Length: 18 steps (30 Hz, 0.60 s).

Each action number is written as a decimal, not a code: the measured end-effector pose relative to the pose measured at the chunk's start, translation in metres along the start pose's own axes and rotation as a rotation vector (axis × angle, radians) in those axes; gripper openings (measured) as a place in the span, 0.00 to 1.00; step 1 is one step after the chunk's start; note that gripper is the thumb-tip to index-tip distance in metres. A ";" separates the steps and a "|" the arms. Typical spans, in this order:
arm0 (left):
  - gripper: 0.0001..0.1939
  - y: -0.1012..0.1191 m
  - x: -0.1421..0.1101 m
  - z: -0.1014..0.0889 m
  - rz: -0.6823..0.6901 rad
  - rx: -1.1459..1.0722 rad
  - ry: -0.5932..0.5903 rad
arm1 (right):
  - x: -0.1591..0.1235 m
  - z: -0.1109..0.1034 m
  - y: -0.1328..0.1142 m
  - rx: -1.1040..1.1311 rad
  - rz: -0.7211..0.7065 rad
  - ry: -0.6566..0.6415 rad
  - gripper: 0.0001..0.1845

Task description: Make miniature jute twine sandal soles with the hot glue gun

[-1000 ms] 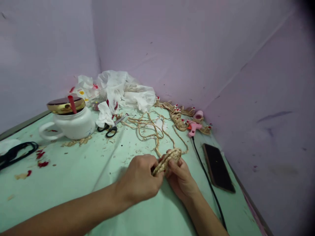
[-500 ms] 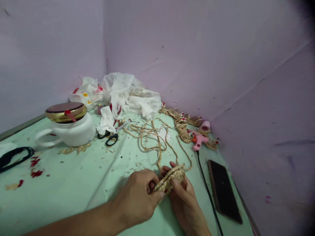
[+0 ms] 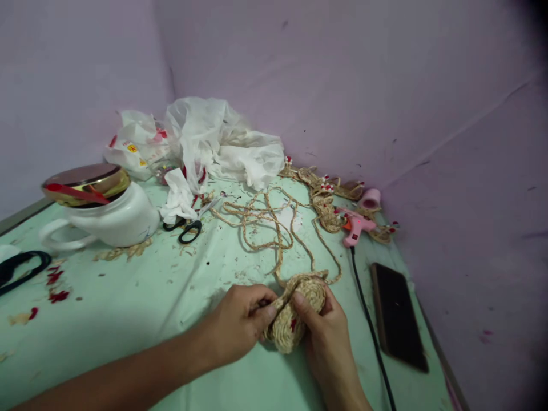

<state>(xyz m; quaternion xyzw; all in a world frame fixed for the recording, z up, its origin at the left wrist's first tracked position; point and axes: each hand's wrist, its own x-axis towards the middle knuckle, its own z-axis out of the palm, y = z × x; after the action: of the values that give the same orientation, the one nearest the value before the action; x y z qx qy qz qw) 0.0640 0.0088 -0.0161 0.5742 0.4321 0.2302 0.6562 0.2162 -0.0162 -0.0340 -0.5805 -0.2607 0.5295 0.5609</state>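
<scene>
A coiled jute-rope piece (image 3: 295, 314) rests low on the green table cover (image 3: 128, 302), folded between both hands. My left hand (image 3: 237, 325) pinches its left edge with thumb and fingers closed. My right hand (image 3: 327, 334) grips its right side, thumb pressed on top. A loose jute rope (image 3: 274, 228) runs from the coil across the table toward the back.
White jar with gold lid (image 3: 103, 211) at left. Black-handled scissors (image 3: 186, 228), white plastic bags (image 3: 214, 148), pink glue gun (image 3: 357, 225) with black cord (image 3: 368, 325), dark phone (image 3: 398, 322) at right. Finished rope pieces (image 3: 325, 197) by the wall. Black band (image 3: 21, 268) far left.
The coil has turned and flattened, now showing its spiral face. Both hands shifted slightly lower and right with it. The view has tilted a little.
</scene>
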 end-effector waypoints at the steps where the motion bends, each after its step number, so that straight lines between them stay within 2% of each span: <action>1: 0.12 -0.001 0.001 0.000 -0.018 -0.031 -0.015 | 0.001 0.000 0.001 -0.006 -0.008 0.018 0.23; 9: 0.13 -0.007 0.004 0.001 -0.088 -0.057 -0.026 | 0.003 0.000 0.001 -0.058 -0.063 0.036 0.21; 18: 0.12 -0.008 0.006 0.001 -0.100 -0.025 0.013 | 0.006 -0.005 0.002 -0.036 -0.033 -0.003 0.24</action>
<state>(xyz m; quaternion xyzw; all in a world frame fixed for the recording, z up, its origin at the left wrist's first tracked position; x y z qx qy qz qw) 0.0665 0.0104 -0.0256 0.5422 0.4616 0.2063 0.6711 0.2218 -0.0131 -0.0388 -0.5853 -0.2805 0.5166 0.5585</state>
